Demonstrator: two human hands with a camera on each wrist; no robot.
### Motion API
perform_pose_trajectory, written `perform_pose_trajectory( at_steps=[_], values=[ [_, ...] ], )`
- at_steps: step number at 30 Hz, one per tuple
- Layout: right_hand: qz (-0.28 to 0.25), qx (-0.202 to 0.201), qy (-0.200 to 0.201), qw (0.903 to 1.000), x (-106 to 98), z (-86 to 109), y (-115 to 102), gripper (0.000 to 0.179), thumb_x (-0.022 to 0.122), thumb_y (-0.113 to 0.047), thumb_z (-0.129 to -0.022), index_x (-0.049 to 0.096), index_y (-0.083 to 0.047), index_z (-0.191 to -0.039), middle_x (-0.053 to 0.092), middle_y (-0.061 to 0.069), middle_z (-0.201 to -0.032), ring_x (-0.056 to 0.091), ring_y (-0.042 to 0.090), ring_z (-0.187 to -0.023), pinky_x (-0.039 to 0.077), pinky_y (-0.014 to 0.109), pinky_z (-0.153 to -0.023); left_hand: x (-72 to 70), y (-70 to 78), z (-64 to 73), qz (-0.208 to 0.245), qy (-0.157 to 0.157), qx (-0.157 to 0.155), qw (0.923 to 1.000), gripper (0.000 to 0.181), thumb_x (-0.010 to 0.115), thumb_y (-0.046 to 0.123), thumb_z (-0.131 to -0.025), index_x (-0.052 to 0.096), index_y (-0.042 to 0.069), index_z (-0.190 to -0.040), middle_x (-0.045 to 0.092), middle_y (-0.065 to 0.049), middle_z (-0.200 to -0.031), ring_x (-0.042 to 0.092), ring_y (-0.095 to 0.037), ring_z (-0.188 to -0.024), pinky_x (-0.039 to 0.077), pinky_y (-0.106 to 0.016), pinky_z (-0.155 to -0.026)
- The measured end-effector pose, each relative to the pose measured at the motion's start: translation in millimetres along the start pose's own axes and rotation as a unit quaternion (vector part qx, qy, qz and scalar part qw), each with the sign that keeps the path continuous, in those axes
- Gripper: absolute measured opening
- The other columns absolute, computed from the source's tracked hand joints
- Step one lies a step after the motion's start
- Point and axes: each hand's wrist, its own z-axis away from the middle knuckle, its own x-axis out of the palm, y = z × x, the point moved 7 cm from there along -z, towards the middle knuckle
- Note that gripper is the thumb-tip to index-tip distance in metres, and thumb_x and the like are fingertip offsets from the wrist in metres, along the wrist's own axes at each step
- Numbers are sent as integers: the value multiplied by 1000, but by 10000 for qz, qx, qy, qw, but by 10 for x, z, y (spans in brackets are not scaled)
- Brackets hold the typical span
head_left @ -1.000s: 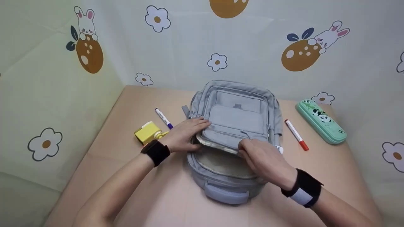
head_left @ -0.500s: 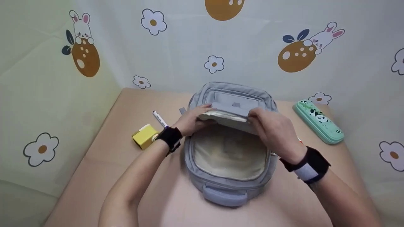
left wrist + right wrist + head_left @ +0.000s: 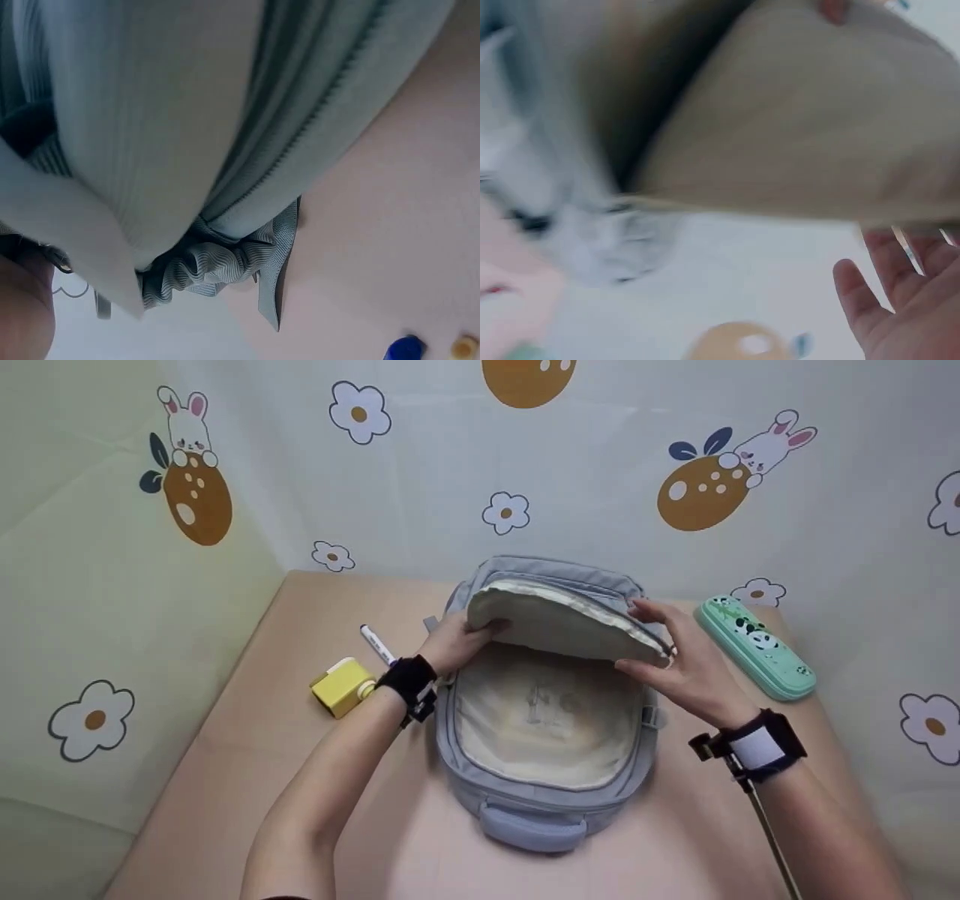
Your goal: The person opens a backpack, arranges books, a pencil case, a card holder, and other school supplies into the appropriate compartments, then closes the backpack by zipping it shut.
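Note:
A grey backpack (image 3: 450, 750) lies on the table with its handle towards me and its main compartment unzipped, cream lining showing. Its front flap (image 3: 555, 622) is lifted and tipped away from me. At the flap's left edge my left hand (image 3: 456, 642) grips the fabric, thumb on the lining side, other fingers hidden behind. My right hand (image 3: 694, 667) is at the right corner of the flap, fingers spread. In the right wrist view the right hand's fingers (image 3: 892, 270) reach behind the flap's edge while the thumb stands apart from it.
To the left are a yellow box-shaped object (image 3: 341, 686) with a spout and a blue-capped marker (image 3: 376, 643), partly covered by my wrist. A green panda pencil case (image 3: 757, 649) lies at the right. Patterned cloth walls (image 3: 420, 495) border the table (image 3: 247, 705).
Both hands have moved up and away with the flap, baring the compartment. My right hand has loosened its pinch on the edge and shifted right. The red marker is now hidden.

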Motion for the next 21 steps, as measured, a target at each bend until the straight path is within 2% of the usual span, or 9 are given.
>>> perform_pose_trajectory(
  at_steps=[4,9,12,15,21],
  values=[
    [-441,715,-208,9963,61,104,437,86,89,-14,-80,44,-10,-153,49,10,-151,41,30,-141,28,56,-116,-13,-11,-15,-7,92,-178,9998,49,64,48,-99,67,10,-130,69,-7,-125,63,-20,-118,46,-39,-104],
    [-410,1587,-508,9852,184,184,866,82,86,-28,-85,44,-18,-155,49,8,-153,38,31,-145,25,57,-117,-16,-31,-38,118,36,-356,9993,51,64,51,-99,68,10,-128,69,-8,-124,63,-21,-118,45,-39,-104],
    [-420,1779,-564,9815,252,178,1002,74,81,-36,-89,48,-17,-153,52,9,-150,41,32,-143,28,56,-117,-19,-59,-66,147,-6,-501,9986,55,64,54,-97,67,9,-128,69,-8,-122,63,-21,-115,46,-39,-103],
    [-535,1887,-584,9788,313,150,1075,63,74,-41,-94,54,-10,-146,57,14,-144,48,34,-137,34,55,-114,-31,-87,-99,131,5,-630,9979,61,64,57,-96,62,8,-132,67,-10,-122,62,-22,-114,46,-39,-102],
    [-716,2351,-639,9672,400,83,1165,60,63,-51,-99,60,-3,-134,64,17,-133,59,31,-124,43,49,-106,-56,-133,-151,175,68,-819,9965,63,65,59,-94,62,6,-128,64,-10,-116,62,-23,-106,47,-38,-95]
  ],
)
